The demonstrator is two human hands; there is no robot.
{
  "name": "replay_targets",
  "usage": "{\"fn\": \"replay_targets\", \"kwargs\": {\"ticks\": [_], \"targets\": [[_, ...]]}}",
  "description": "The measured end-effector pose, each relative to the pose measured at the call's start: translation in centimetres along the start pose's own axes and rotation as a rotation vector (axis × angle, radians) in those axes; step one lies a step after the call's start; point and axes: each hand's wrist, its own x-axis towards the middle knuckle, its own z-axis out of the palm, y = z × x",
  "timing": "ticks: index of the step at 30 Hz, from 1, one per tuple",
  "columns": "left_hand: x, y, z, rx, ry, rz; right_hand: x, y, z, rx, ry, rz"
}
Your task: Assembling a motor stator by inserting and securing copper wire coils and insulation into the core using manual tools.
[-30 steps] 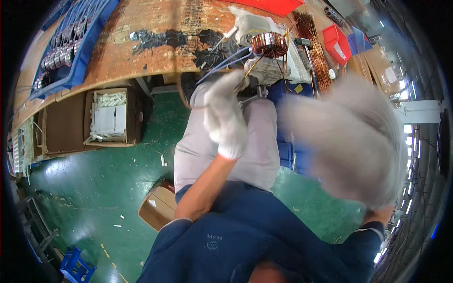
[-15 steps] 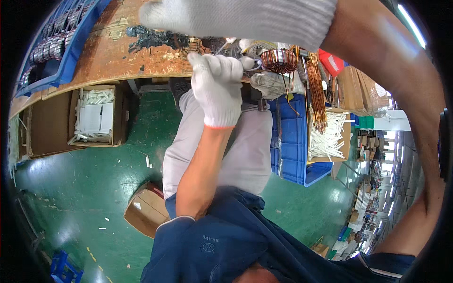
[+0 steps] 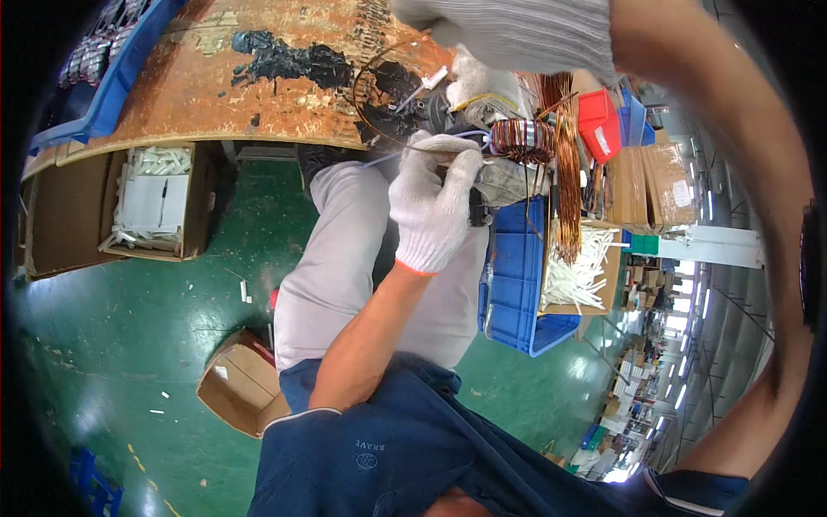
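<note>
My left hand [image 3: 431, 202], in a white knit glove, is closed with its fingers pinched at the bench's front edge. A thin copper wire [image 3: 356, 90] bows leftward in a loop from these fingers up to my right hand [image 3: 517, 33]. That hand, also gloved, has curled fingers at the top edge, partly cut off. Just right of my left hand sits a ring-shaped coil [image 3: 523, 140] wound with copper wire. A pale lilac cord [image 3: 383, 159] passes by the left hand toward the coil. A bundle of copper wires [image 3: 567, 185] hangs over the edge beside the coil.
The worn wooden bench [image 3: 189, 95] bears black residue [image 3: 297, 65]. A blue crate [image 3: 112, 86] of coils stands at far left. Blue crates [image 3: 515, 284], a box of white tubes [image 3: 575, 271] and a red bin [image 3: 596, 125] are at right. An open carton [image 3: 245, 379] lies on the floor.
My right hand has moved right along the top edge. My left hand has shifted right and a little lower, closer to the coil. The looped copper wire now shows between them.
</note>
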Motion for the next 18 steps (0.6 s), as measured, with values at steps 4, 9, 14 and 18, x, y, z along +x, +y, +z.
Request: {"fn": "replay_targets", "kwargs": {"ticks": [4,9,14,18], "targets": [[1.1,0.5,-0.1,-0.039,-0.021,-0.153,2.5,2.1,4.9,0.176,-0.017,0.154],[2.5,0.8,-0.7,0.011,-0.072,-0.189,3.2,4.3,11.6,0.574,0.204,0.199],[2.5,1.3,-0.2,0.022,-0.056,-0.228,4.5,4.3,16.4,0.814,0.357,0.209],[2.5,1.3,-0.1,-0.010,-0.058,-0.219,3.4,3.8,14.8,0.885,0.289,0.277]]}}
